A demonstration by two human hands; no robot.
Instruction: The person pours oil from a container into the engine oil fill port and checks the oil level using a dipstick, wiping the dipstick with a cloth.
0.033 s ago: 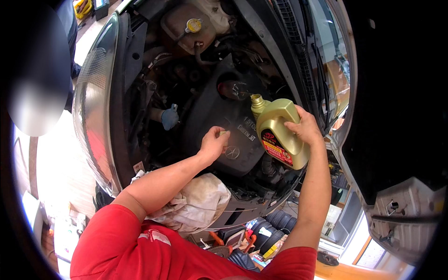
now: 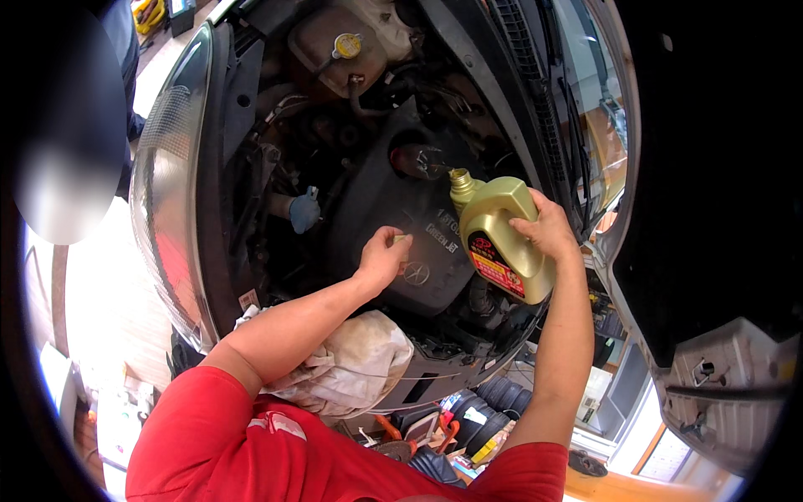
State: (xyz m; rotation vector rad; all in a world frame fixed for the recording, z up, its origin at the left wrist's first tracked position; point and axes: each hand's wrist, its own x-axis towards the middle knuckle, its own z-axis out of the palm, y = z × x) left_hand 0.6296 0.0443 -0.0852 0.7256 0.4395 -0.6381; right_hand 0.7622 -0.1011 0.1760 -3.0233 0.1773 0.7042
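My right hand [image 2: 544, 226] grips the handle of a gold plastic jug [image 2: 502, 243] with a red-and-black label. The jug leans left, its open neck beside a clear, reddish-tinted funnel-like piece [image 2: 418, 161] in the dark engine cover's [image 2: 385, 201] opening; I cannot tell if liquid is flowing. Below that opening, my left hand [image 2: 385, 255] is over the cover, fingers pinched on a small pale-gold object, possibly a cap.
A yellow-capped reservoir [image 2: 335, 75] sits at the top, a blue-capped filler [image 2: 303, 211] left. A stained cloth [image 2: 351, 360] drapes the car's front edge. The raised hood [image 2: 703, 209] fills the right. Tyres [image 2: 493, 410] and tools lie below; a dark-clothed figure's edge shows at upper left.
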